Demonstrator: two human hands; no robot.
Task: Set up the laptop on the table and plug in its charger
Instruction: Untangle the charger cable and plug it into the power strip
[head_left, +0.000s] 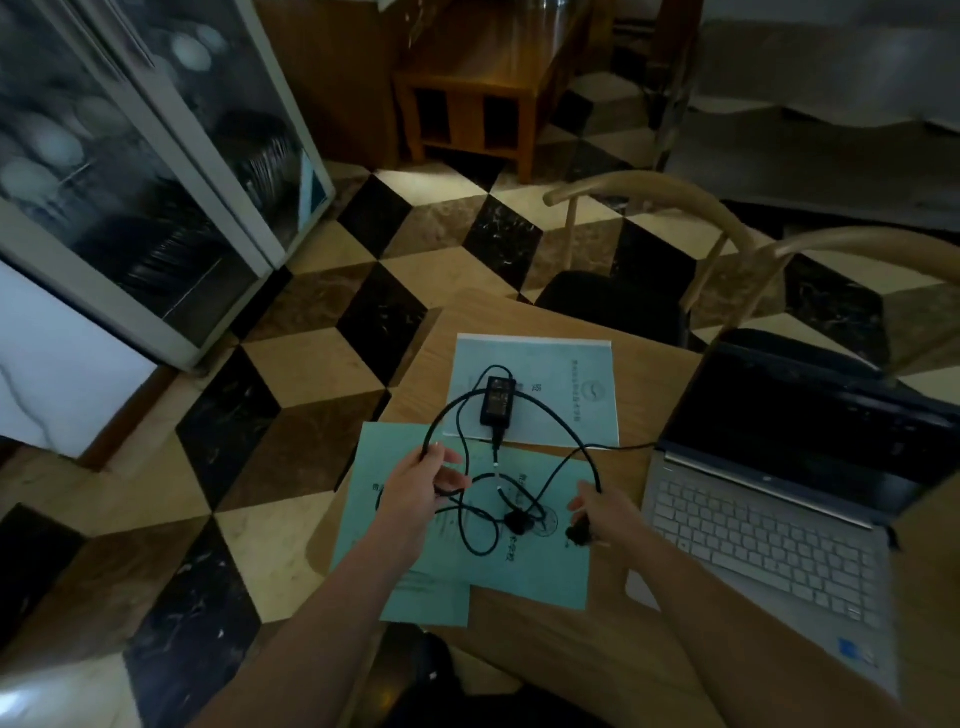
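An open silver laptop (769, 525) with a dark screen sits on the wooden table (587, 654) at the right. The black charger brick (497, 401) lies on a pale paper beyond my hands. Its black cable (558, 421) loops in a tangle over the papers, and a thin lead runs right to the laptop's left side. My left hand (415, 491) pinches the thick cable at the loop's left. My right hand (597, 514) grips the cable near its dark plug end (577, 534). Another plug (519, 522) lies on the green paper between my hands.
A pale blue sheet (582, 384) and green sheets (535, 571) cover the table's left part. Two wooden chairs (691, 208) stand beyond the table. A glass-door cabinet (156, 171) stands at the left on the chequered floor, and a wooden stand (467, 104) is at the back.
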